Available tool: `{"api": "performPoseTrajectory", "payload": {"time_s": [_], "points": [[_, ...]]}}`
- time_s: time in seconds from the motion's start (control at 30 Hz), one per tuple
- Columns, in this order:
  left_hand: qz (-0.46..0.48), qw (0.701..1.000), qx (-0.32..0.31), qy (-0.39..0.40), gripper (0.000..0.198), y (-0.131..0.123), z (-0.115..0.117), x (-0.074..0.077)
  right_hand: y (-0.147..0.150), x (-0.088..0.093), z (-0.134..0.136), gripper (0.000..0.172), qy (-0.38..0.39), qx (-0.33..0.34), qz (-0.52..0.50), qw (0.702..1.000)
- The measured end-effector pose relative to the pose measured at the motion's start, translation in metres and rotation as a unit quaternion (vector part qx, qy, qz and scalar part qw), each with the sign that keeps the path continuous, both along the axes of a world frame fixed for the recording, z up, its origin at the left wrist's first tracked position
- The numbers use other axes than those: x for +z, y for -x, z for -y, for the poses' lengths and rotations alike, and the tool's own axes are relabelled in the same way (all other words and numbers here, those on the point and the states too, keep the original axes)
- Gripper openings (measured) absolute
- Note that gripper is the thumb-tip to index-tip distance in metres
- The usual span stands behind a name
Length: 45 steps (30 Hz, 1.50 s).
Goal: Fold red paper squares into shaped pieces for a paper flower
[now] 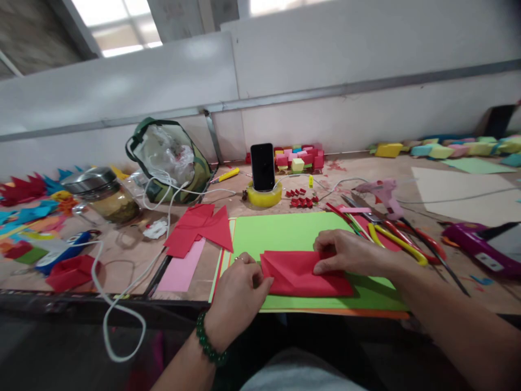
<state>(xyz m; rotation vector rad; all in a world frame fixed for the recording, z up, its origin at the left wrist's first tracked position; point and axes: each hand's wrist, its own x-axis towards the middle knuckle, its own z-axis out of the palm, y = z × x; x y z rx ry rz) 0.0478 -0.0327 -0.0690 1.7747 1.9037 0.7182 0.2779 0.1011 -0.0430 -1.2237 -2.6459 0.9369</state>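
Note:
A folded sheet of red paper [299,274] lies on a stack of coloured sheets topped by a light green sheet [280,228]. My left hand [242,288], with a green bead bracelet at the wrist, pinches the red paper's left edge between thumb and fingers. From the right, my right hand [340,252] has its fingers curled over the paper's upper right part, thumb on its face. Creases run across the paper's left half. Red paper pieces [195,231] and a pink sheet [181,269] lie left of the stack.
Yellow-handled scissors [396,241], a pink glue gun [382,195] and a purple tool [482,247] lie at the right. A phone [262,167] stands in a yellow tape roll [264,195] behind the stack. A glass jar [108,198], a camouflage bag [199,168] and a loose white cable [106,320] are at the left.

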Motion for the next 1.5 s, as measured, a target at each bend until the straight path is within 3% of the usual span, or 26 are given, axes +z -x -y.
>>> {"api": "performPoseTrajectory", "payload": {"time_s": [0.1,0.23,0.3,0.37,0.47,0.57,0.73,0.83,0.93,1.03,1.13,1.33,1.5], "points": [[0.082,0.996,0.026,-0.022,0.016,0.003,0.001,0.0,-0.005,0.002,0.007,0.036,0.058,-0.002,-0.07,0.996],[0.256,0.965,0.054,-0.021,0.092,0.008,-0.002,0.005,-0.007,0.012,0.023,0.031,0.096,-0.019,-0.11,0.989],[0.335,0.942,0.028,0.016,0.105,0.008,-0.004,0.009,-0.005,0.016,0.03,0.03,0.087,-0.015,-0.114,0.99],[0.388,0.92,0.003,0.055,0.096,0.005,-0.005,0.013,-0.004,0.018,0.036,0.03,0.073,-0.008,-0.114,0.991],[0.454,0.888,-0.023,0.073,0.054,0.001,-0.005,0.015,-0.006,0.016,0.04,0.032,0.067,-0.018,-0.112,0.991],[0.509,0.859,-0.033,0.05,0.034,-0.003,-0.002,0.014,-0.009,0.009,0.043,0.031,0.052,-0.077,-0.143,0.985],[0.491,0.871,-0.014,0.031,0.036,-0.005,0.002,0.016,-0.011,-0.002,0.052,0.053,0.037,-0.23,-0.205,0.951],[0.461,0.887,-0.008,0.013,0.039,-0.005,0.003,0.018,-0.008,-0.004,0.058,0.063,0.074,-0.274,-0.264,0.922],[0.419,0.908,0.01,0.005,0.044,-0.004,0.004,0.016,-0.004,-0.006,0.062,0.067,0.119,-0.281,-0.309,0.901],[0.392,0.92,0.023,0.006,0.046,-0.002,0.006,0.013,-0.001,-0.009,0.064,0.066,0.111,-0.292,-0.335,0.889],[0.378,0.925,0.037,0.002,0.044,0.001,0.009,0.01,0.002,-0.009,0.069,0.061,0.1,-0.298,-0.354,0.881],[0.365,0.93,0.039,0.018,0.04,0.006,0.013,0.01,0.006,-0.005,0.075,0.054,0.156,-0.268,-0.414,0.856],[0.362,0.931,0.032,0.022,0.04,0.007,0.016,0.011,0.005,-0.005,0.077,0.053,0.163,-0.263,-0.418,0.854]]}}
